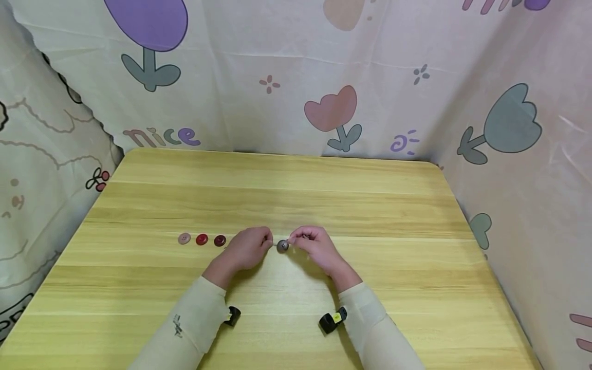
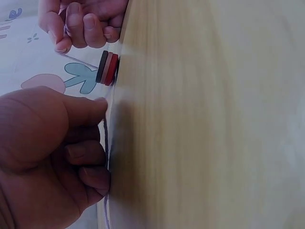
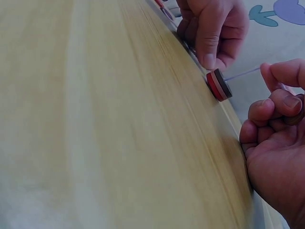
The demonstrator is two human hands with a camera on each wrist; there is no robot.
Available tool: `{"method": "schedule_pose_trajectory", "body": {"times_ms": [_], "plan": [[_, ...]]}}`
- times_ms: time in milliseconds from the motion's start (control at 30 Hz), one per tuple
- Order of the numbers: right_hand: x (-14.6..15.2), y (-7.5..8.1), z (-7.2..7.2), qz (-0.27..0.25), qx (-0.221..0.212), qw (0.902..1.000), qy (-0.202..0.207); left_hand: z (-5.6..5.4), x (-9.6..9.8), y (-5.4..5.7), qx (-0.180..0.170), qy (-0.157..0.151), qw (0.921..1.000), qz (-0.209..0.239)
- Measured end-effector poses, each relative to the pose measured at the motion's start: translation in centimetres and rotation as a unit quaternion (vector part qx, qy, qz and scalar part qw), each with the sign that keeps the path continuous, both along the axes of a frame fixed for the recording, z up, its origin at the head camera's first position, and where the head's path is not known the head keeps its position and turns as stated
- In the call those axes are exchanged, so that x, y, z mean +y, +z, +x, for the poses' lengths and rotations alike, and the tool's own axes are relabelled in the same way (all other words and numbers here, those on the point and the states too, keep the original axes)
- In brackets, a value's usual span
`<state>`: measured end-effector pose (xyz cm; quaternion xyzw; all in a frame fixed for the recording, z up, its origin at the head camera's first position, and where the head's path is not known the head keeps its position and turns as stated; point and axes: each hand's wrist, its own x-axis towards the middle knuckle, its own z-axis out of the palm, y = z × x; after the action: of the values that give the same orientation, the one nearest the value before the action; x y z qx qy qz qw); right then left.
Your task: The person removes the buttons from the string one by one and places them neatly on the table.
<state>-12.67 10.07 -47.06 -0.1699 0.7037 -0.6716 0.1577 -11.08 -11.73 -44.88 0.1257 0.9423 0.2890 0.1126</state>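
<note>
A small stack of buttons point(image 1: 282, 246), dark on one face with pink and red layers behind, sits between my two hands on a thin pale string point(image 3: 243, 74). My left hand point(image 1: 247, 248) pinches the string on the stack's left side, and its tail runs down past the curled fingers in the left wrist view. On the other side, my right hand point(image 1: 319, 249) pinches the string between thumb and forefinger, drawn straight from the stack. A brown round piece point(image 3: 294, 114) shows tucked among the right hand's curled fingers. The stack is close over the tabletop.
Left of my left hand, a pink button point(image 1: 184, 238), a red button point(image 1: 201, 239) and a dark red button point(image 1: 220, 240) lie in a row on the wooden table point(image 1: 277, 190). A patterned cloth point(image 1: 231, 103) hangs behind the table and along its sides.
</note>
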Motion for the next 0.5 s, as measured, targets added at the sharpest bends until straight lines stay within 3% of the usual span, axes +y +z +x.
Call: {"method": "schedule_pose_trajectory", "body": {"times_ms": [267,500], "plan": [[-0.1,-0.1,-0.1,-0.002,0.002,1.0,-0.002,0.1,-0.7,0.3,0.032,0.013,0.9983,0.047],[0.0,-0.2,-0.1,0.002,0.004,1.0,0.0,0.2,-1.3,0.5,0.024,0.035,0.9932,0.109]]}}
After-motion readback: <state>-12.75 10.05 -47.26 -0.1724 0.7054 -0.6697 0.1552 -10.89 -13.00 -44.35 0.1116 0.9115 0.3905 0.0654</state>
